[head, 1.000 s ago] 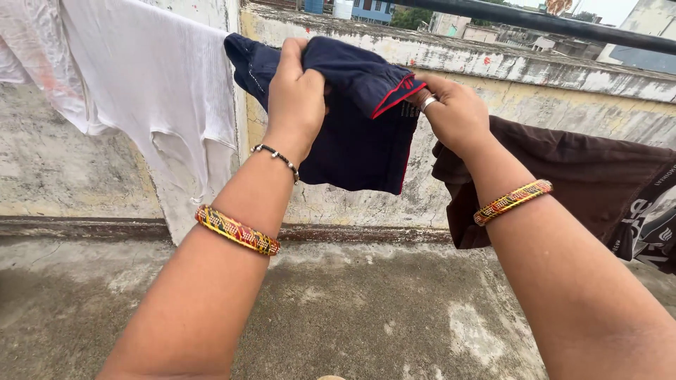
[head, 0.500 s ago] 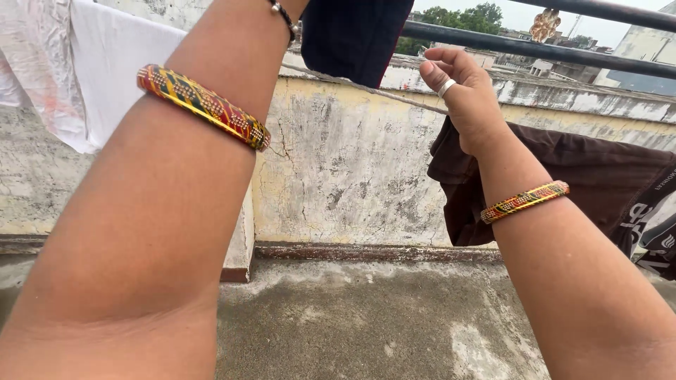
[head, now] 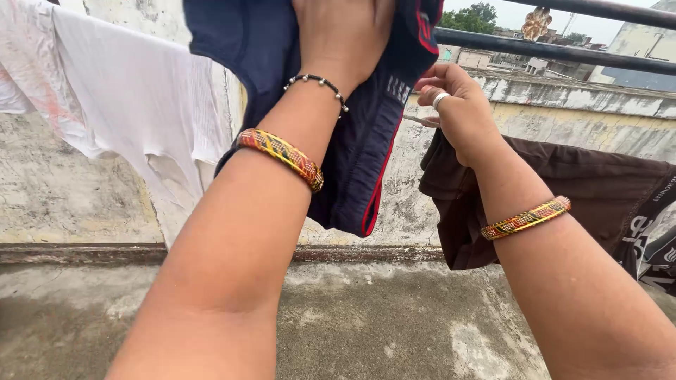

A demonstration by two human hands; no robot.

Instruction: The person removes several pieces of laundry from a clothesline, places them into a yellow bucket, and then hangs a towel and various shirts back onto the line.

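Rooftop terrace, weathered parapet wall (head: 352,148) behind. Navy garment with red trim (head: 366,134) hanging at top centre, gripped by left hand (head: 341,32), fingers closed into cloth. Right hand (head: 458,105) just beside its hem, fingers curled near clothesline (head: 420,120), pinch unclear. Risk: one-handed hold could let garment slip to concrete floor (head: 394,317). Brown garment (head: 598,190) right, white vest (head: 134,105) left.

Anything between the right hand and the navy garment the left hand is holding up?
Nothing visible. The right hand is beside the navy garment, with only open air between. The left hand already grips its top. The brown garment hangs lower, off to the side.
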